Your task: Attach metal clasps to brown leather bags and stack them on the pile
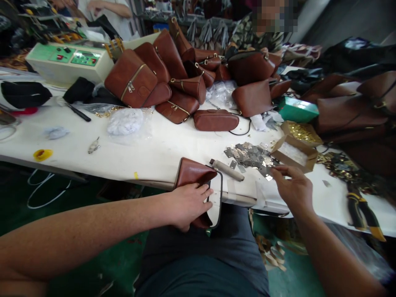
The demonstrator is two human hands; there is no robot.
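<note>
A brown leather bag rests at the table's front edge, over my lap, its dark-edged, pale inner face turned up. My left hand holds it, fingers laid across that face and thumb lower on the leather. At the right, my right hand pinches a small shiny metal plate between thumb and fingertips, at the edge of a loose pile of metal plates. Between bag and pile lies a tool with a pale, wrapped-looking handle.
Brown leather bags are heaped along the back. Cardboard boxes hold small parts; black-and-yellow pliers lie at right. A green-panelled machine stands far left, near yellow tape. A co-worker in camouflage sleeves sits opposite.
</note>
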